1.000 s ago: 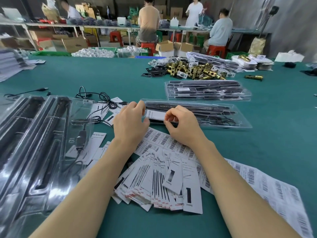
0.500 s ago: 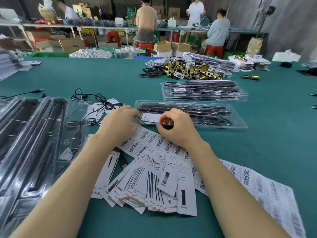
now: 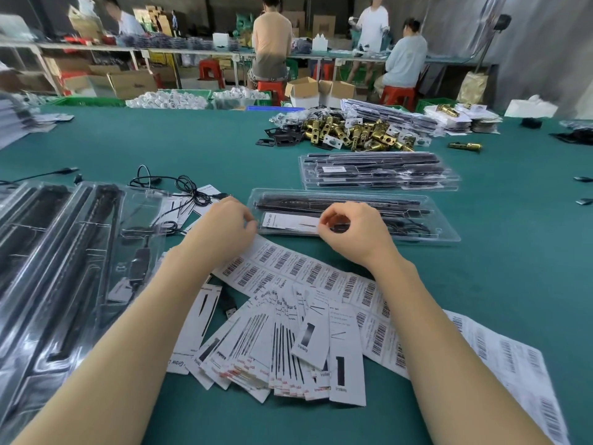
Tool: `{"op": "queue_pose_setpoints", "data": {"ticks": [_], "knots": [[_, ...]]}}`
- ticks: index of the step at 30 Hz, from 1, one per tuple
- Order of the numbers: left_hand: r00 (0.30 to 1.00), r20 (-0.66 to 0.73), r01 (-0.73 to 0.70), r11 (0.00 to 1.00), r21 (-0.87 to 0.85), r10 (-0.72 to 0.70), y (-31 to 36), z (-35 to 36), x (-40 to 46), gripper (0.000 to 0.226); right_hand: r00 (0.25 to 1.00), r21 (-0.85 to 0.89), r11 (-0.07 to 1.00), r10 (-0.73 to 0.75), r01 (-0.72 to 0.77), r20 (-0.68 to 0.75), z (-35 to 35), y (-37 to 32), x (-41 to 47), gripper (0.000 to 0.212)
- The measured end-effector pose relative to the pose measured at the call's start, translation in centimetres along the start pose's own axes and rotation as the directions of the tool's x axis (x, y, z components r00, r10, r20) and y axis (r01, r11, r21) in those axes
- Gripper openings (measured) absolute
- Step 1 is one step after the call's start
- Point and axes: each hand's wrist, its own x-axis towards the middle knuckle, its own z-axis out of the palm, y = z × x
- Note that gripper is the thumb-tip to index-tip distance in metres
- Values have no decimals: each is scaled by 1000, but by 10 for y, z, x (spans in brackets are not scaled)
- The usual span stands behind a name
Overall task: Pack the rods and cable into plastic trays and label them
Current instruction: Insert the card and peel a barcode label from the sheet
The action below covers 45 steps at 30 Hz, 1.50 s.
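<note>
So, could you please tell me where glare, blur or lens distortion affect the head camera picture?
Head view: bright glare streaks across the open plastic trays at left; wide-angle bending curves the table edges and forearms; the background workers look soft; the barcode label sheet and both hands stay fairly sharp.

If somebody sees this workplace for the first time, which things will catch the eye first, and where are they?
First come the two hands, the left hand and right hand, both with curled fingers at the near edge of a clear packed tray in the middle of the green table. Just below them spreads a fan of white printed cards over a long barcode label sheet. Farther back, a shiny heap of brass parts stands out.
</note>
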Motion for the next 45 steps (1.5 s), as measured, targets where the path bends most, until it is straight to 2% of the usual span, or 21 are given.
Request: {"op": "queue_pose_setpoints", "data": {"ticks": [3, 9, 12, 15, 18, 21, 25, 32, 37, 40, 45], "knots": [[994, 10, 105, 994, 2, -105, 9, -6, 12, 22, 996, 76, 995, 66, -71, 64, -6, 4, 2, 4], [947, 119, 316, 935, -162, -299, 17, -10, 30, 14, 970, 134, 978, 133, -162, 203, -17, 12, 2, 4], [906, 192, 402, 910, -106, -377, 23, -20, 34, 6, 961, 174, 965, 152, -195, 232, -18, 12, 2, 12], [866, 284, 436, 900, -29, -411, 26, -27, 37, 18, 960, 160, 967, 157, -197, 234, -16, 12, 1, 14], [829, 362, 513, 838, -188, -426, 23, -24, 43, 8, 961, 170, 967, 150, -192, 234, -16, 12, 0, 12], [814, 387, 563, 753, -342, -433, 17, -20, 44, 13, 957, 155, 974, 117, -162, 265, -20, 10, 2, 8], [807, 445, 575, 690, -440, -389, 12, -21, 43, 19, 965, 117, 988, 64, -96, 253, -22, 11, 3, 5], [846, 445, 497, 736, -459, -295, 10, -19, 41, 22, 978, 119, 992, 25, -51, 208, -26, 13, 1, 10], [885, 375, 432, 786, -442, -275, 9, -14, 42, 27, 998, 124, 991, 56, -57, 10, -22, 12, -3, 25], [894, 350, 420, 798, -432, -281, 10, -11, 43, 29, 998, 47, 997, 59, -58, -8, -19, 10, -3, 25], [915, 275, 388, 834, -393, -296, 12, -6, 43, 29, 997, 24, 997, 77, -77, -20, -16, 8, -3, 21]]}}
